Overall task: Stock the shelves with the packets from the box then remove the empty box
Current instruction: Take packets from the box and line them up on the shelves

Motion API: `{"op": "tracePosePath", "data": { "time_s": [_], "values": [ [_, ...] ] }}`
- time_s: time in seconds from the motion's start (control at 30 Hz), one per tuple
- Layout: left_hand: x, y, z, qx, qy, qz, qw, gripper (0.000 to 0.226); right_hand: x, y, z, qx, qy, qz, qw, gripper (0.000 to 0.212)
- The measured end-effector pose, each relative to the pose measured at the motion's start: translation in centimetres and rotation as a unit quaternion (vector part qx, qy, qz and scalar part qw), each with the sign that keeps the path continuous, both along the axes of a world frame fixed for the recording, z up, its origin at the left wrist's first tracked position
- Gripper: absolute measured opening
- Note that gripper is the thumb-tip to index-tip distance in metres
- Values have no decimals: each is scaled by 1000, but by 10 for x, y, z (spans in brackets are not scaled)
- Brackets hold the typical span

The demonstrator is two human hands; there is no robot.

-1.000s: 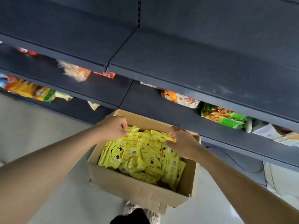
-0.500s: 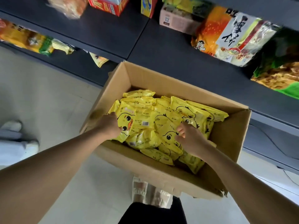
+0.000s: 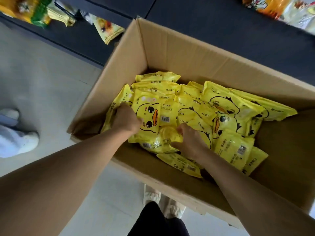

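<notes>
An open cardboard box (image 3: 172, 53) stands on the floor against the dark shelves, holding several yellow packets (image 3: 226, 106) printed with a cartoon duck. Both my hands are inside it. My left hand (image 3: 125, 119) grips the left edge of a duck-faced packet (image 3: 150, 114) lying on top at the box's left side. My right hand (image 3: 189, 139) has its fingers curled round a yellow packet (image 3: 163, 138) near the front of the pile. More packets lie under and beside both hands, partly hidden.
Dark shelves (image 3: 221, 23) run along the top, carrying snack bags at the top left (image 3: 35, 12) and top right (image 3: 283, 9). Pale floor (image 3: 42, 79) lies to the left, with a white shoe (image 3: 15, 135). My own foot (image 3: 162, 200) shows below the box.
The view has dropped and closed in on the box. Both hands have sunk deeper among the packets, and the right hand has moved left toward the front of the pile.
</notes>
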State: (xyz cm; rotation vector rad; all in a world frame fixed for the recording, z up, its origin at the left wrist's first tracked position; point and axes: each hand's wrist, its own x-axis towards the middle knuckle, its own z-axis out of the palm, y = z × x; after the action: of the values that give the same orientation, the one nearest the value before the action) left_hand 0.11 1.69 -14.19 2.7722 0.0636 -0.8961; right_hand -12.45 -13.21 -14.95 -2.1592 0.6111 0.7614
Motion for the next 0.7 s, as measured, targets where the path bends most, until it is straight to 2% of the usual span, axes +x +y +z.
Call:
{"op": "tracePosePath", "data": {
  "time_s": [0.07,0.17,0.23,0.33,0.4,0.57,0.7],
  "values": [
    [1,-1,-7,3,0,-6,1000,58,1,7,-8,-16,-1,12,1000,53],
    [3,-4,-7,4,16,-23,1000,41,1,5,-15,-31,-16,-29,999,14],
    [3,-8,-2,-28,26,-17,999,31,-2,-1,-12,-30,-24,-35,999,29],
    [4,-13,6,-92,31,51,994,21,-11,-15,3,-23,-64,-27,997,20],
    [8,-15,10,-113,21,81,990,23,-17,-27,17,-37,-90,-32,995,24],
    [11,-24,14,-81,-15,45,996,27,-22,-61,51,-186,-217,-91,954,19],
    [1,-29,7,-72,-20,10,997,36,-27,-66,40,-223,-237,-66,943,22]
  ]
}}
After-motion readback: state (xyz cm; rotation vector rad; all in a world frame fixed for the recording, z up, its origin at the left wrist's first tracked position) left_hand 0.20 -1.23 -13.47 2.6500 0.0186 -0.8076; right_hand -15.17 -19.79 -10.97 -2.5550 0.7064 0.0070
